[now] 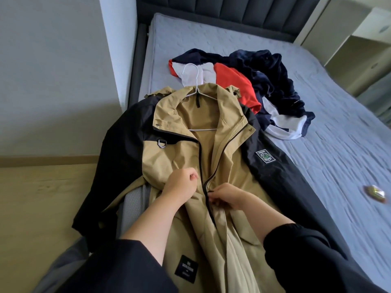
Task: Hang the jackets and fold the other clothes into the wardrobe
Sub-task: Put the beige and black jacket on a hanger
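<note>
The jacket point(232, 170), tan with black sleeves, is laid flat on the bed point(211, 39) along its left edge. One black sleeve is hung over that edge toward the floor point(42, 197). A white hanger point(195, 89) is already put inside it, and the hook is seen poking out at the collar.

The zip point(203, 166) is open from the hands up to the collar. Below the hands it cannot be told if it is closed. The zip is pinched by the fingers of the right hand point(228, 196), though the little pull is hidden. The tan cloth just beside the zip is gripped by the curled fingers of the left hand point(179, 185). So the step in hand is judged to be the zipping up, and it is only begun. The jacket is not yet hung up.

Farther up the bed, near the middle, a pile of other clothes point(264, 81) in navy, red and white is left unfolded, touching the jacket's hood. Pale shelves point(370, 45) are seen past the far right corner of the bed. Whether they are the wardrobe cannot be told. Most of the task is judged to be left.
</note>
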### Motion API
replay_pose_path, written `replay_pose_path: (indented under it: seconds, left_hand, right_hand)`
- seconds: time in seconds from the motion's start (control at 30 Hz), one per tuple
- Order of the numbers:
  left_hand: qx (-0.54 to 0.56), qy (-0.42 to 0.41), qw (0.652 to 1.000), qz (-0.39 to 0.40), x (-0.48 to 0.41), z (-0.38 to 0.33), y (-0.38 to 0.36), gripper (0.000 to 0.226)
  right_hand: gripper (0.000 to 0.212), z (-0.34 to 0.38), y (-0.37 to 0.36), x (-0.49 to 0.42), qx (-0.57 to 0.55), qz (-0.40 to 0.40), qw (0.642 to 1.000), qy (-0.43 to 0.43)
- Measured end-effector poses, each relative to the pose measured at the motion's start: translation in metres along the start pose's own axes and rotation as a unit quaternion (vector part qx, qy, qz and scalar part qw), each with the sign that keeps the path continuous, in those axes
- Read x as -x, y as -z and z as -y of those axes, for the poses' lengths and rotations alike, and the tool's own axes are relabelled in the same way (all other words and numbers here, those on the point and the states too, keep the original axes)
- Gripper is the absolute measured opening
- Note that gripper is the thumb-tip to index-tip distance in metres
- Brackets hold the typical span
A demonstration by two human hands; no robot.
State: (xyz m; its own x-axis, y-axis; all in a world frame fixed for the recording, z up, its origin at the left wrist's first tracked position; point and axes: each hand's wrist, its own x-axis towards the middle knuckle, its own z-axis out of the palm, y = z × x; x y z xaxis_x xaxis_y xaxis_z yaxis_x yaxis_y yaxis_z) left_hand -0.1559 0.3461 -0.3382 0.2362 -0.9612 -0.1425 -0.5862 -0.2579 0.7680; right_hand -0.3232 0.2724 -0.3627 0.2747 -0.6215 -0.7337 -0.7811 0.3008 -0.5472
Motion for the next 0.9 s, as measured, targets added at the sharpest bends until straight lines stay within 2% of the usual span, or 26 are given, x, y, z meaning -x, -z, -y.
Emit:
replay_pose_path:
  seconds: [0.07,0.13,0.33,0.53,0.73,0.8,0.9]
  left_hand:
    - [0.013,0.020,0.997,0.076,0.004,-0.001,-0.002,0.025]
    - [-0.001,0.046,0.990,0.132,0.007,0.000,-0.003,0.029]
    - [-0.154,0.042,0.970,0.186,0.009,0.002,-0.011,0.042]
    - [-0.273,0.086,0.946,0.154,0.019,-0.008,-0.042,0.052]
    - [-0.226,0.130,0.959,0.113,0.021,-0.013,-0.062,0.059]
    - [-0.206,0.133,0.965,0.096,0.020,-0.015,-0.065,0.059]
    - [-0.219,0.127,0.965,0.068,0.019,-0.022,-0.070,0.068]
  right_hand:
    - [0.036,-0.005,0.001,0.000,-0.103,0.007,0.994,-0.021]
    - [0.042,-0.007,0.000,-0.002,-0.133,-0.002,0.991,-0.022]
    - [0.046,-0.013,-0.004,-0.007,-0.263,-0.019,0.964,-0.028]
    - [0.031,-0.024,-0.005,-0.001,-0.412,-0.021,0.911,0.017]
    - [0.027,-0.036,-0.006,0.003,-0.515,-0.025,0.856,0.043]
    - [0.027,-0.033,-0.001,0.007,-0.513,-0.032,0.856,0.053]
    - [0.033,-0.025,0.005,0.020,-0.427,-0.045,0.899,0.084]
